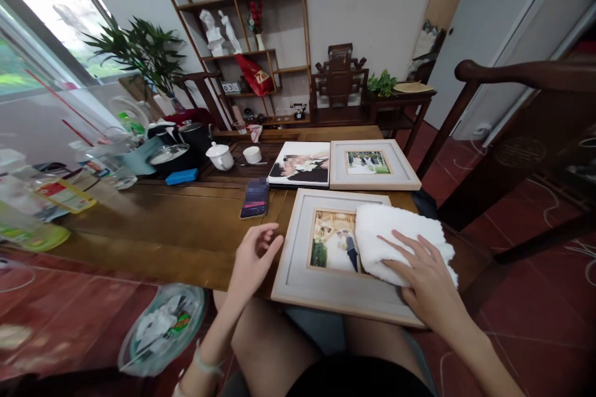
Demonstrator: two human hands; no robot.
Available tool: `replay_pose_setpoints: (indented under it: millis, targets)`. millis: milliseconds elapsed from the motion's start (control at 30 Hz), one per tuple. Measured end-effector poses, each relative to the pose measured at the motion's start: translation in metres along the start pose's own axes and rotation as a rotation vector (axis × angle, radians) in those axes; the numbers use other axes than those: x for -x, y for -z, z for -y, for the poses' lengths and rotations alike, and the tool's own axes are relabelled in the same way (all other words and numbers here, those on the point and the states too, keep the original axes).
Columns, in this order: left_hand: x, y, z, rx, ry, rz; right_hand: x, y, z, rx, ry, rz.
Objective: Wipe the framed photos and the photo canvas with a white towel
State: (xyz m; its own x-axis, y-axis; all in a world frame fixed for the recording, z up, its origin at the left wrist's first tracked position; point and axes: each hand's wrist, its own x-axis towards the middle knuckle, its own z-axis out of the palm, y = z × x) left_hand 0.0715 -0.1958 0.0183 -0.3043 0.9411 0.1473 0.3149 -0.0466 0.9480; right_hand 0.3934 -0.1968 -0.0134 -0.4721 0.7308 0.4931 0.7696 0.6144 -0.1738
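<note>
A light wooden picture frame (294, 248) with a wedding photo lies flat at the table's front edge. My right hand (421, 270) rests spread out on a white towel (405, 229), which covers the right part of the frame. Just left of the frame is my left hand (254, 254), holding nothing, its fingers loosely curled and apart. Whether it touches the frame's edge I cannot tell. Behind lie a second picture frame (407, 167) and a photo album or print (302, 164), side by side. A phone (255, 198) with a lit screen lies beyond my left hand.
On the left of the wooden table (186, 223) stand a white lidded teapot (220, 156), a white cup (252, 155), a blue sponge-like block (181, 177) and several bottles. A lined trash bin (162, 329) sits below on the floor. A dark wooden chair (507, 136) stands at right.
</note>
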Motion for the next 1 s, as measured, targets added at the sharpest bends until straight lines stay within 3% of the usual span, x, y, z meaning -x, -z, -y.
replay_pose_setpoints:
  millis: [67, 167, 367, 533, 1000]
  targets:
    - [-0.021, -0.014, 0.016, 0.095, 0.113, 0.018, 0.000, 0.000, 0.000, -0.001, 0.002, -0.004]
    - [-0.034, -0.030, 0.033, 0.186, 0.210, 0.074, 0.001, 0.000, 0.000, -0.008, 0.003, -0.026]
    - [-0.037, -0.034, 0.055, 0.208, 0.085, -0.041, 0.002, -0.002, -0.001, -0.019, 0.007, -0.060]
    - [-0.040, -0.032, 0.062, 0.187, -0.060, 0.031, 0.003, -0.001, 0.000, -0.013, 0.007, -0.054]
    - [-0.042, -0.034, 0.063, 0.171, -0.077, 0.073, 0.003, -0.001, -0.001, -0.015, 0.007, -0.056]
